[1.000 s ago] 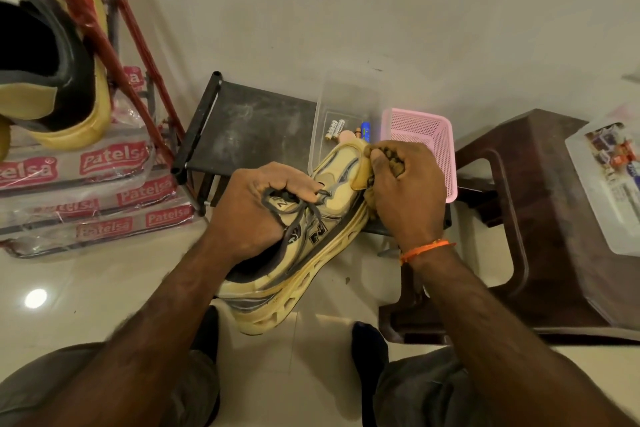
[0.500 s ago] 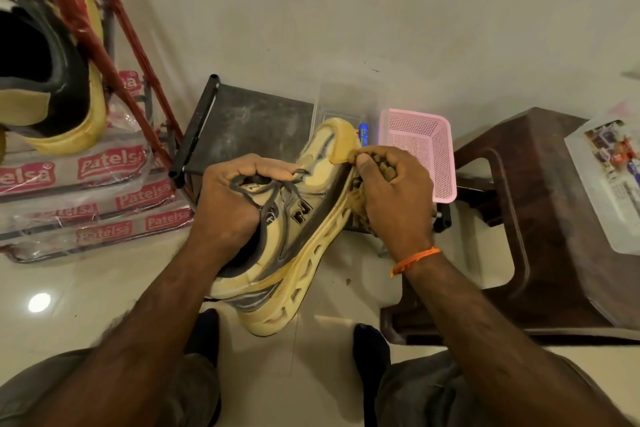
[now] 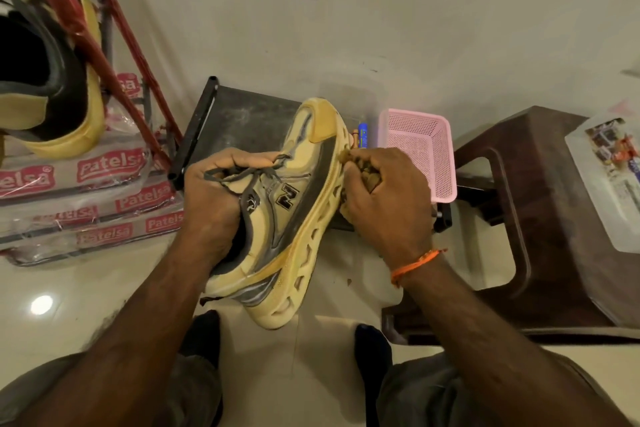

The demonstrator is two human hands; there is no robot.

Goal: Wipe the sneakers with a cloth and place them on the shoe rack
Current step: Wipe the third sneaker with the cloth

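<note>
Between your curled fingers, your left hand (image 3: 214, 204) grips the sneaker (image 3: 284, 218) while your right hand (image 3: 384, 198) presses the bunched cloth (image 3: 363, 172) against its midsole, still mid-wipe; next, probably, working heelward.

Cloth (image 3: 362, 172) mostly hidden inside right hand (image 3: 388, 198); second sneaker (image 3: 45, 80) cut off left.

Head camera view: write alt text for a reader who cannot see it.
A person's left hand holds a yellow and grey laced sneaker while the right hand presses a bunched brownish cloth against its sole edge, above a dark low shelf and pink mesh plastic basket.
</note>
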